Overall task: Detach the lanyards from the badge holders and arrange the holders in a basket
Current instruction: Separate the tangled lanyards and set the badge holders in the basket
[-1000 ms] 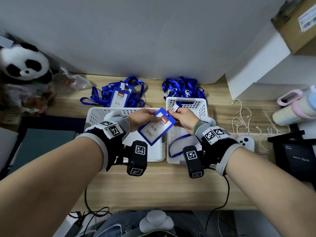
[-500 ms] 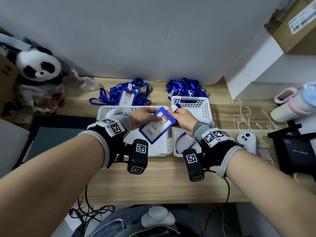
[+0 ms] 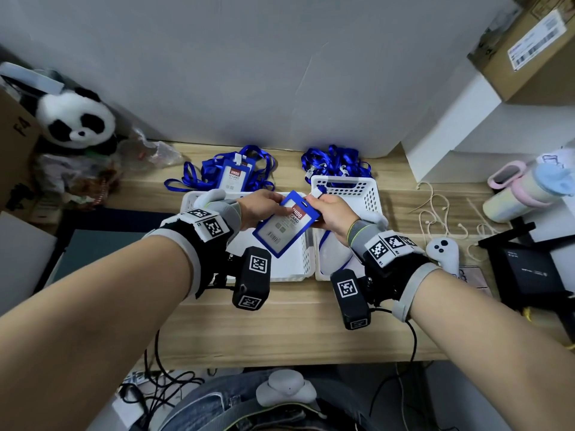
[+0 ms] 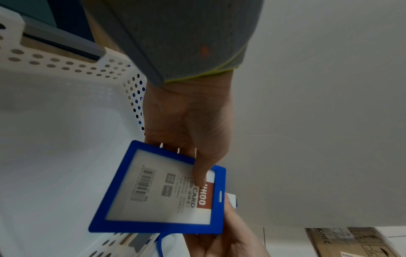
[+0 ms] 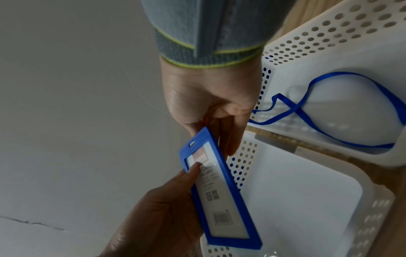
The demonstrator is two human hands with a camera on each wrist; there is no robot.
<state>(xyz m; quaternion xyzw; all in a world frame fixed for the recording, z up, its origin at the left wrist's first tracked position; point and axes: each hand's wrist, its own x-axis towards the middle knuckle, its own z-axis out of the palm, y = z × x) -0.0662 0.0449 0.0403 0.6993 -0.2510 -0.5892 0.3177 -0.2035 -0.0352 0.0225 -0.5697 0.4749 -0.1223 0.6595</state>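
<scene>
wooden desk [image 3: 295, 331], two white baskets [image 3: 367, 194], lanyards [image 3: 336, 160]

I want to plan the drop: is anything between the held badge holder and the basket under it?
Nothing visible. The badge holder, gripped by left hand and right hand, hangs over the left basket, whose visible floor looks bare.

The badge holder [image 3: 284, 223] has a smooth blue plastic frame and a clear, faintly glossy window over a printed paper card. The two baskets [image 3: 368, 194] are white plastic, smooth and slightly shiny, their walls pierced with round holes. The lanyards [image 3: 336, 160] are thin blue woven ribbon with a soft sheen. The table [image 3: 280, 321] shows pale wood grain with a matt finish. The wrist cuffs [image 4: 186, 43] are grey knitted cloth edged in yellow-green thread. The panda toy [image 3: 76, 122] is fluffy plush. The box [image 3: 529, 48] is matt brown cardboard with a paper label.
</scene>
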